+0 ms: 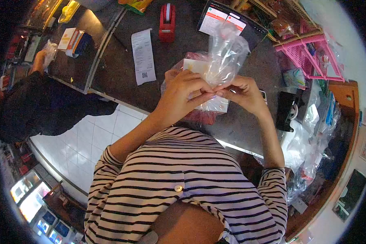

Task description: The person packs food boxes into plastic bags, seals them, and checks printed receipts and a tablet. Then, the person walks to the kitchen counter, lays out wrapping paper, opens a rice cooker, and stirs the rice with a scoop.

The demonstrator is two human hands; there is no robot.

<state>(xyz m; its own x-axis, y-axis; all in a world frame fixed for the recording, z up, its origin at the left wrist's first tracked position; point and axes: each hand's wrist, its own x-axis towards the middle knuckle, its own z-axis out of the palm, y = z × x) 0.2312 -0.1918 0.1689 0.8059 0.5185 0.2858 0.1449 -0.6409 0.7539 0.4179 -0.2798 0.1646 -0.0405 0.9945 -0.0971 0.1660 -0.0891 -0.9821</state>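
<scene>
Both my hands pinch the gathered neck of a clear plastic bag [228, 55], whose loose top fans out above my fingers. My left hand [185, 89] comes in from the left, fingers bent and thumb against the plastic. From the other side my right hand [245, 92] grips the same neck, with its fingertips meeting the left ones. Under the plastic lies a white box [196, 65] with faint yellowish print, partly hidden by my hands. Something reddish shows around the box, but I cannot make out what it is.
A printed receipt [143, 57] and a red tape dispenser [167, 23] lie beyond my hands. A tablet [232, 22] stands at the back. Pink baskets [313, 57] and plastic bags [303, 150] are on the right. At left, another person's hand [39, 61] holds clear plastic near a small box [69, 39].
</scene>
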